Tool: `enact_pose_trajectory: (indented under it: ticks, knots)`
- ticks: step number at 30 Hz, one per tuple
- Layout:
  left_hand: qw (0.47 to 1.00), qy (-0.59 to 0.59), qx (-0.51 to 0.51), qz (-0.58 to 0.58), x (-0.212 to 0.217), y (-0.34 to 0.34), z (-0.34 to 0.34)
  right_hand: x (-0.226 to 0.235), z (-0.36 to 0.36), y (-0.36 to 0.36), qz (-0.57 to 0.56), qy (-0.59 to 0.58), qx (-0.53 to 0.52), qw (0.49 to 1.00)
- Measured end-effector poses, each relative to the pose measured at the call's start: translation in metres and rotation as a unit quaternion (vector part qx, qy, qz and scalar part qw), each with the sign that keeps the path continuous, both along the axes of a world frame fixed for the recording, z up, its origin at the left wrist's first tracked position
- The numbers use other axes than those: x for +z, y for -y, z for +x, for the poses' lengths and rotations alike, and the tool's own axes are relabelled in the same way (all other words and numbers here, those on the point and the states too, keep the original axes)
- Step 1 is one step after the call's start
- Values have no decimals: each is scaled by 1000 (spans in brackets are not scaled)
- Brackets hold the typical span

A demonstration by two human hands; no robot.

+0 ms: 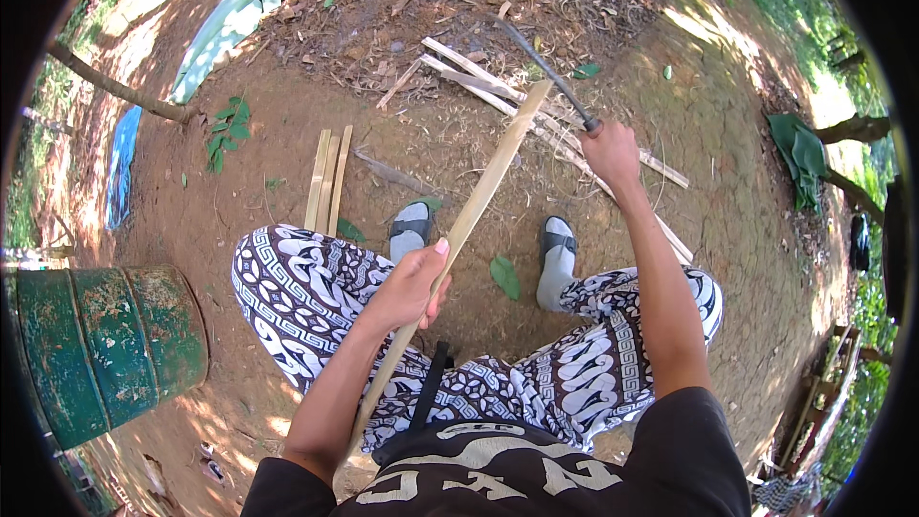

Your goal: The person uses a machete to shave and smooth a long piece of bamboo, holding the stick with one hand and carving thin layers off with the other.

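A long pale slat of split wood or bamboo (493,172) slants across the middle, its far end away from me and its near end beside my left forearm. My left hand (412,285) is wrapped round it above my left thigh, thumb along the top. In my right hand (611,153) is the dark handle of a machete-like knife (546,67). Its long, narrow grey blade points forward and to the left, past the slat's far end. I cannot tell whether blade and slat touch.
Several loose slats (661,168) lie crossed on the dirt ahead, under the knife. Three short strips (324,180) lie left of my left foot (410,228), near a flat grey piece (391,172). A rusty green drum (115,345) lies at left; a thin trunk (120,89) stands beyond.
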State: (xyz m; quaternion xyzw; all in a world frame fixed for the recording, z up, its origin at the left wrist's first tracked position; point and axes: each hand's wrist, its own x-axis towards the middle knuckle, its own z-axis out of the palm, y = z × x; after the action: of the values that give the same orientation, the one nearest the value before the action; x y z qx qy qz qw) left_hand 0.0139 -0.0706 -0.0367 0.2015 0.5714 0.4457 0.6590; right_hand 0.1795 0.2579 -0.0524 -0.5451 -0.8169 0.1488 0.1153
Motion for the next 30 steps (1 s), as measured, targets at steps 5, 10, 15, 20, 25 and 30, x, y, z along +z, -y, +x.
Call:
enact_pose_trajectory:
  ticks: [5,10,15,20,25,30]
  knots:
    - [998,-39,32,27,10,-16,6,19,-7,9,-26,-58,-55,996]
    - [995,25,93,42,18,-23,4,53,-12,38,-30,-98,-16,995]
    - [968,170,136,123,4,-24,-9,56,-20,91,-75,-125,121,982]
    - [978,110,123,124,10,-28,-7,37,-34,135,-58,-124,247,959]
    - [979,74,131,134,6,-25,-4,31,-41,150,-6,-124,324,938]
    - [984,11,134,114,11,-25,3,26,-39,156,-33,-115,353,928]
